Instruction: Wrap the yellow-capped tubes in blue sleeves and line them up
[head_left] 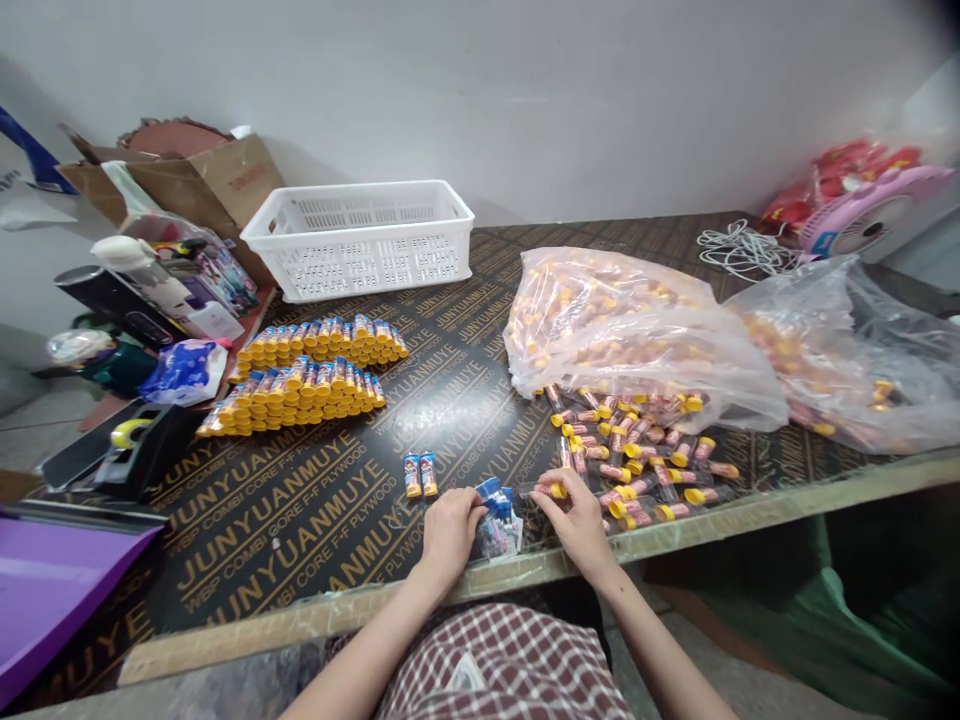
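Near the table's front edge, my left hand (pixel 452 530) has its fingers closed at the edge of a small pile of blue and white wrappers (pixel 501 530). To the right of that pile, my right hand (pixel 574 520) pinches a small clear tube with a yellow cap (pixel 556 491). Two blue-labelled tubes (pixel 419 474) stand side by side just beyond my left hand. Loose tubes with yellow caps and pink contents (pixel 637 460) lie scattered beyond and right of my right hand. Stacked blue-labelled tubes with yellow ends (pixel 300 390) form two rows at the left.
A white perforated basket (pixel 367 250) stands at the back. Plastic bags full of tubes (pixel 607 310) lie at the right, with a white cable (pixel 746 248) and pink fan (pixel 862 220) behind. At the left are a tape dispenser (pixel 124 450), bottles and a purple tray (pixel 60 590).
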